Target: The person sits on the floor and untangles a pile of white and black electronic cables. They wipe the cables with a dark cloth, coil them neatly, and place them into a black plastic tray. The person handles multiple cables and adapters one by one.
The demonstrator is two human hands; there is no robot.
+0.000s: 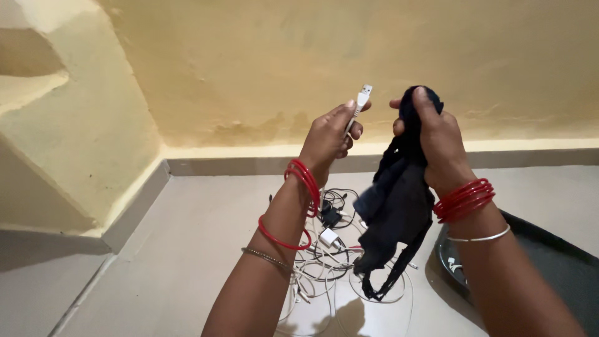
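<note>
The left hand [329, 138] has its grip clamped on a white cable plug [362, 100] jutting out at one o'clock, while the right hand's [438, 140] grip is closed on a dark cloth [396, 206] hanging toward six o'clock over tangled white cables [324, 262] on the floor [187, 249], a dark tray [561, 262] at four o'clock.

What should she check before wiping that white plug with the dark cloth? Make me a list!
1. Left hand pinching the white cable plug firmly: ok.
2. Plug's metal tip sticking out clear of the fingers: ok.
3. Right hand gripping the dark blue fabric cloth: ok.
4. Cloth touching the plug: not ok, a gap shows.
5. Cable free of the tangled pile of white and black chargers on the floor: cannot tell.
</note>
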